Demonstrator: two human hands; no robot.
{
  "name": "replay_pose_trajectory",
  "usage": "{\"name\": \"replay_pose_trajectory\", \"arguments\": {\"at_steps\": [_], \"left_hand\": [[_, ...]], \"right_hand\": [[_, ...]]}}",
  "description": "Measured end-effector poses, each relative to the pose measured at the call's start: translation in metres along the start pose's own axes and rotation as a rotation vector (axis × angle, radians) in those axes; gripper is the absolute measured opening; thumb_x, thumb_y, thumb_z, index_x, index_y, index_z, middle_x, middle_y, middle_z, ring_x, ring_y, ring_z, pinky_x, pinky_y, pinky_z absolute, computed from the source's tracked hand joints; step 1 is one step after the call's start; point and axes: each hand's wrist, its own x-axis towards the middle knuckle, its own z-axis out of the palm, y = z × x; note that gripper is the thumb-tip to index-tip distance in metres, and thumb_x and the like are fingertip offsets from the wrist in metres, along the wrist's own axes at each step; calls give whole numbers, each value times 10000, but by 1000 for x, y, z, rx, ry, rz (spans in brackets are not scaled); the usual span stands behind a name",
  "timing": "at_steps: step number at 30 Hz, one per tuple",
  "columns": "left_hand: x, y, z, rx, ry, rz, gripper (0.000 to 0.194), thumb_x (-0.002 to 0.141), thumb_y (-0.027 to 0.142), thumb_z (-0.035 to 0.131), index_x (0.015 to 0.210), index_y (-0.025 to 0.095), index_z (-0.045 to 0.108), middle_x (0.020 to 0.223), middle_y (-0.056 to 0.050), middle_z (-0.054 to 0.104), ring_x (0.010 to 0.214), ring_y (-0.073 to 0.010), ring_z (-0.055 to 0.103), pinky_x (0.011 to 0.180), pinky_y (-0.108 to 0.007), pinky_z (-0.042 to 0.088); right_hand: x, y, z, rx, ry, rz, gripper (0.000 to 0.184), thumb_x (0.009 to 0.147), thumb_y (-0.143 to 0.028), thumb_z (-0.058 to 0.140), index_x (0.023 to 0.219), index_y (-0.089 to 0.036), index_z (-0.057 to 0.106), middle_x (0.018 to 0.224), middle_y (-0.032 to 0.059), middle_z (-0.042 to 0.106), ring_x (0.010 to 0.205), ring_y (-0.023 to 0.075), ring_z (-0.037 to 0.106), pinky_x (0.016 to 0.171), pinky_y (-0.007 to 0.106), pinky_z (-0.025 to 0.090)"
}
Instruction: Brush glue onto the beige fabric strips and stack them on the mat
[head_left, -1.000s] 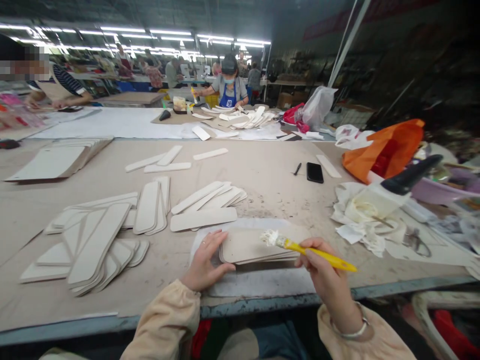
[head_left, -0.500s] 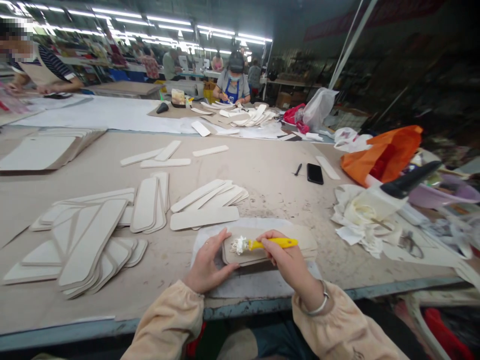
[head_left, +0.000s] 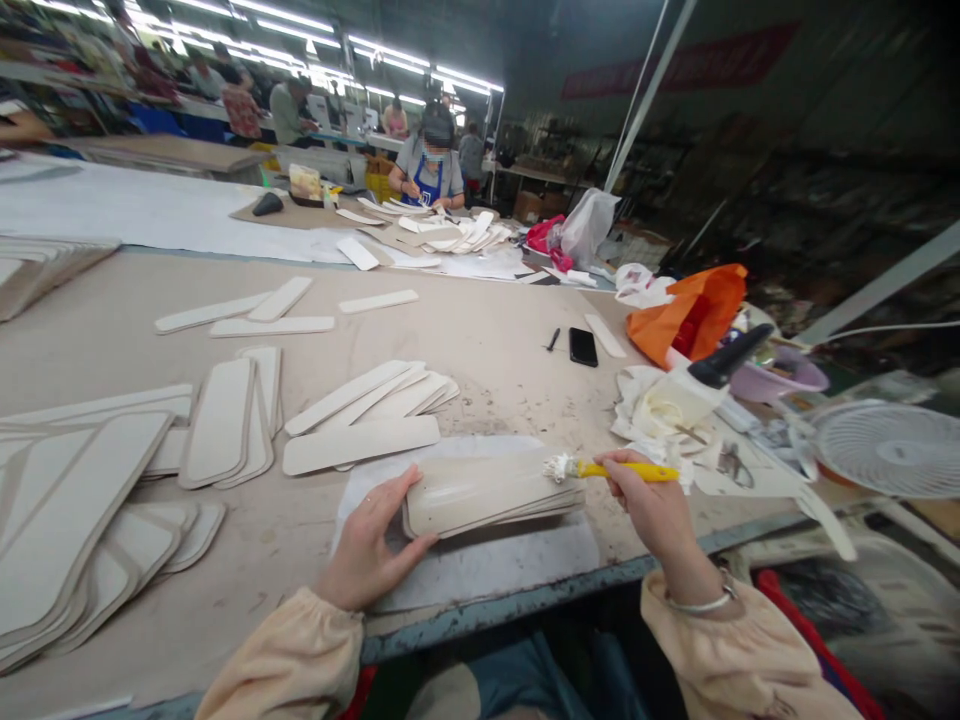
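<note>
- Brush (head_left: 587, 468) has swung from beside the left hand (head_left: 375, 545) to the opposite end of the board stack (head_left: 480, 495) since the earlier frame.
- Left hand clasps the stack's near end, thumb and fingers on opposite edges; I read that as steadying it, remotely.
- Right hand (head_left: 652, 505) closed on the brush handle, bristles free; contact, I can't tell.
- White sheet (head_left: 495, 565): under the stack, between hands, probably catching smears.
- Loose boards (head_left: 360, 445): just beyond left hand, likely for easy reach.
- Phone (head_left: 583, 347): beyond right hand, clear of bristles.
</note>
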Motion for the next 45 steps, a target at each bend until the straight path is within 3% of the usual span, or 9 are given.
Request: {"name": "replay_pose_trajectory", "arguments": {"at_steps": [3,7,12,22,25,30,34,37,45], "left_hand": [[0,0,1,9,7,-2,736,804,333,675,1441,219,326,1348,-134,553,1228,-274,542,1044,-427,447],[3,2,0,18,15,10,776,798,341,675,1460,222,287,1307,-129,585,1202,-276,563,1021,-428,470],[3,2,-1,26,5,12,787,797,338,681,1461,207,280,1301,-132,591,1197,-267,569,1010,-414,483],[3,4,-2,31,17,27,686,800,317,679,1408,214,380,1317,-135,584,1202,-268,570,1015,-407,487],[3,4,-3,33,15,31,696,799,318,677,1415,217,370,1307,-136,590,1200,-273,571,1008,-412,492],[0,0,-2,69,20,42,697,795,329,679,1410,212,373,1296,-134,598,1182,-275,585,1002,-418,499],[-2,-4,0,81,23,41,733,792,341,687,1429,209,350,1302,-131,600,1186,-274,586,1017,-426,491],[-2,-4,2,86,32,43,729,790,343,690,1426,210,362,1300,-126,605,1185,-273,590,1032,-428,480],[0,-3,2,102,41,49,706,790,364,688,1413,211,392,1292,-130,616,1165,-279,604,1035,-438,478]], "right_hand": [[-13,-13,9,94,-37,21,272,809,-449,578,819,-187,650,545,-39,483,501,124,424,486,245,315],[-40,-40,51,348,-305,42,253,834,-427,563,859,-187,638,556,-46,483,508,108,415,490,231,313],[-52,-53,86,327,-499,16,193,845,-350,553,831,-180,644,582,-41,498,546,102,429,536,230,332],[-11,-10,4,18,-135,91,268,785,-428,574,789,-172,652,534,-35,463,503,118,414,484,248,295],[-11,-15,-1,-16,-61,73,264,779,-430,589,780,-174,652,531,-35,464,511,119,419,496,247,309],[-32,-41,54,351,-286,107,269,817,-433,560,855,-177,635,539,-47,464,485,102,396,466,224,308],[-36,-48,90,357,-416,117,217,812,-379,558,844,-183,644,556,-43,499,489,95,414,470,215,312],[-23,-38,77,271,-317,144,216,782,-379,557,802,-181,639,531,-46,486,476,101,407,466,227,300],[6,-6,-11,-173,41,54,259,818,-422,522,809,-198,652,555,-29,523,527,149,497,529,267,365]]}}
